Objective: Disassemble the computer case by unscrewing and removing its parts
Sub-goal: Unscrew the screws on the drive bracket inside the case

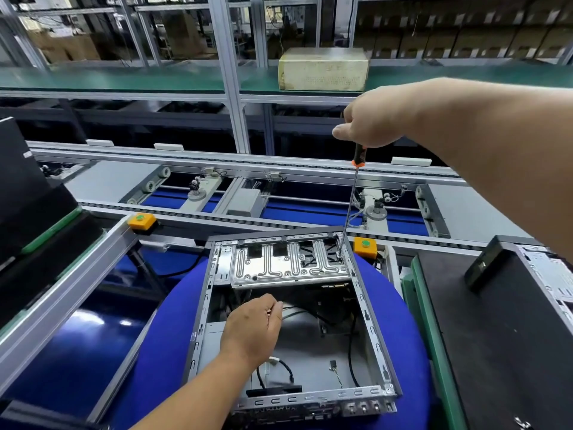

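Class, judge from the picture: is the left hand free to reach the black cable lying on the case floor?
Probably yes. The left hand hovers inside the open computer case, just above the black cable, with nothing between them.

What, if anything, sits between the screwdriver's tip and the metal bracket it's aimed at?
Nothing visible. The right hand holds the screwdriver upright, and its tip already meets the far right corner of the metal bracket inside the computer case.

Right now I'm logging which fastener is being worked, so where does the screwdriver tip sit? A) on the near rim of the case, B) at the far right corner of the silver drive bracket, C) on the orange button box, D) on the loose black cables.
B: the screwdriver, gripped by the right hand, has its tip down at the far right corner of the silver drive bracket.
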Tool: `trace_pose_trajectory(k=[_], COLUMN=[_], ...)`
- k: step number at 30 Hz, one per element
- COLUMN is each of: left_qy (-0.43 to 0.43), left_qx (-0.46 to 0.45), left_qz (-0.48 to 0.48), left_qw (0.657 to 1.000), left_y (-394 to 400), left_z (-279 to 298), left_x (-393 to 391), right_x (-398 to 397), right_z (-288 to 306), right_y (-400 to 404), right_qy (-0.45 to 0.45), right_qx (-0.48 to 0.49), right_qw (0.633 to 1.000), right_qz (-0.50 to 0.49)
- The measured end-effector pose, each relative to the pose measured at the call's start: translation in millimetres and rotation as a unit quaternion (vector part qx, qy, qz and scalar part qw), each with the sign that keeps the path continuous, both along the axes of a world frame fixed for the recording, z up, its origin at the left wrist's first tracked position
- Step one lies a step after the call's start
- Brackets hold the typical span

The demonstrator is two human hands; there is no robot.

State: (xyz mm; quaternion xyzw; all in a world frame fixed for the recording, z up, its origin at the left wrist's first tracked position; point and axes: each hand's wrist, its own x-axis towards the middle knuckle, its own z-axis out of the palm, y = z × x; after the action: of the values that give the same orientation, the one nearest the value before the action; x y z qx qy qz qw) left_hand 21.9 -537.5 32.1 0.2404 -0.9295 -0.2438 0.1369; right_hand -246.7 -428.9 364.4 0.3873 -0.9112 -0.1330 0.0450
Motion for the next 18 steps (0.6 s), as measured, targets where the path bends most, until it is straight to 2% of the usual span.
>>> trace_pose_trajectory(k=[3,10,15,18], left_qy=[0.0,-0.004,-0.001,0.001], left_qx=[0.0,0.0,-0.002,-0.002], left_qz=[0.0,-0.003,0.0,-0.001], left_qw=[1.0,1.0,1.0,1.0], left_y=[0.2,0.2,0.2,0.3], left_z=[0.0,-0.1,0.1,0.3], left_x=[0.6,0.0,-0.2,-0.9], right_x=[-0.1,-5.1,-2.8,2.1], right_z=[-4.4,-2.8,2.7,7.4], right_y=[0.8,2.5,4.9,7.2], right_qy=[0.017,-0.114,-0.181,-0.19], right_qx=[-0.025,-0.105,-0.113,-0.099], right_qw=[0.999,0.987,0.975,0.975], right_qz=[0.019,0.053,0.064,0.064])
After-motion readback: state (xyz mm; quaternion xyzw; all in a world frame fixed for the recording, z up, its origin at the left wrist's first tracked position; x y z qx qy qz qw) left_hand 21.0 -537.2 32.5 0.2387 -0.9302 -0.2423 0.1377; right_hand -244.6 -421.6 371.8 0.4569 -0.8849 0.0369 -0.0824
